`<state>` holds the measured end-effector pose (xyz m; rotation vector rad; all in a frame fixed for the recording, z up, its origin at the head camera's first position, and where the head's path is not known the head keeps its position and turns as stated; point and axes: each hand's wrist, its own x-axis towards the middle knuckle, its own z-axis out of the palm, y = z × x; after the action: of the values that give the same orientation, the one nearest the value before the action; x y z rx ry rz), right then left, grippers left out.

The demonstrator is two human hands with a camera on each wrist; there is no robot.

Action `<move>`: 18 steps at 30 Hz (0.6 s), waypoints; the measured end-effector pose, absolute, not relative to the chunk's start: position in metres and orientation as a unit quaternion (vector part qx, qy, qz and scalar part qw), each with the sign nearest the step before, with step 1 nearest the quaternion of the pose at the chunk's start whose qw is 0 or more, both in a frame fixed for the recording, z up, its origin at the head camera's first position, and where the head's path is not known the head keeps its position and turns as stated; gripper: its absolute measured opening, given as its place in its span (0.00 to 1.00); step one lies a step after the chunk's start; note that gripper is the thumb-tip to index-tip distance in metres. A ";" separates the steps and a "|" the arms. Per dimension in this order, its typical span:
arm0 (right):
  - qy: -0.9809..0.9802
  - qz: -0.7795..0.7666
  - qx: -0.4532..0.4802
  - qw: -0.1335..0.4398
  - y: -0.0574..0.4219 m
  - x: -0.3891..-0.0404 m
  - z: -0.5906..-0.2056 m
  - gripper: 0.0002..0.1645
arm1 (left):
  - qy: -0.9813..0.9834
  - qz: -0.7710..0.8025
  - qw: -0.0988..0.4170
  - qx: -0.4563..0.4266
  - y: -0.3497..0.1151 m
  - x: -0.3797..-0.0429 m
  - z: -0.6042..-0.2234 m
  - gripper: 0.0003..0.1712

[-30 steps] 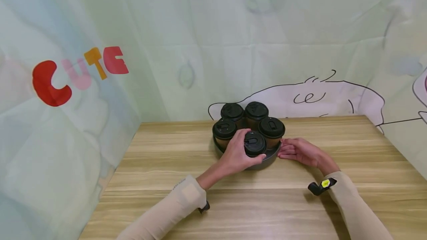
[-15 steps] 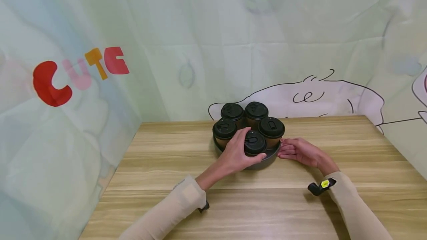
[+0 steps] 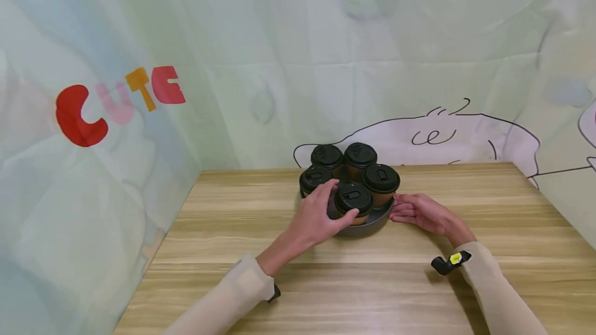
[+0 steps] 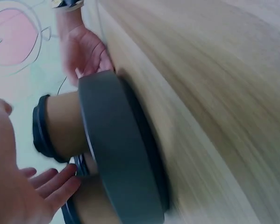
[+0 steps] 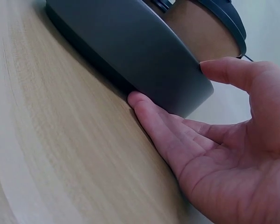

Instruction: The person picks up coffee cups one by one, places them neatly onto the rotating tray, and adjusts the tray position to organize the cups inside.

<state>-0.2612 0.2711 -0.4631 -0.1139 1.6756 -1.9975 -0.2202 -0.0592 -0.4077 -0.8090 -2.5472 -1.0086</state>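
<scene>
A dark grey round tray [image 3: 368, 228] carries several brown paper cups with black lids. At its front, one lidded cup [image 3: 355, 198] stands upright. Around the left side of that cup my left hand [image 3: 311, 222] is spread, thumb and fingers apart; in the left wrist view a gap shows between the thumb and the cup. My right hand [image 3: 427, 214] is at the tray's right side. The right wrist view shows its thumb against the upper edge of the tray wall and its fingers at the base, holding the wall between them. The cups' lower parts are hidden by the tray wall.
The tray stands on a wood-grain table [image 3: 354, 293] near its back edge. Behind hangs a pale printed cloth [image 3: 279, 92], with another cloth side at the left bearing coloured letters. A black wrist camera [image 3: 449, 262] sits on the right sleeve.
My left hand has shifted left, loosening from the front cup, which now shows more of its side. My right hand and the tray stay in place; the head view has shifted slightly.
</scene>
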 end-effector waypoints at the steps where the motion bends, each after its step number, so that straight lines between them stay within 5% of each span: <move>1: 0.619 -0.739 -0.042 0.263 0.271 -0.261 -0.463 0.17 | -0.877 -0.359 0.151 -0.280 -0.064 -0.221 -0.407 0.40; 10: 0.630 -0.731 -0.050 0.258 0.270 -0.262 -0.462 0.17 | -0.822 -0.440 0.251 -0.260 -0.118 -0.255 -0.411 0.15; 18: 0.810 -0.546 -0.107 0.184 0.274 -0.256 -0.437 0.27 | -0.907 -0.305 0.149 -0.251 -0.170 -0.287 -0.406 0.23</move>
<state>-0.2561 0.2740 -0.4374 -0.3020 2.2855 -1.5399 -0.2866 -0.1698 -0.4058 -0.7217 -2.6066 -0.8772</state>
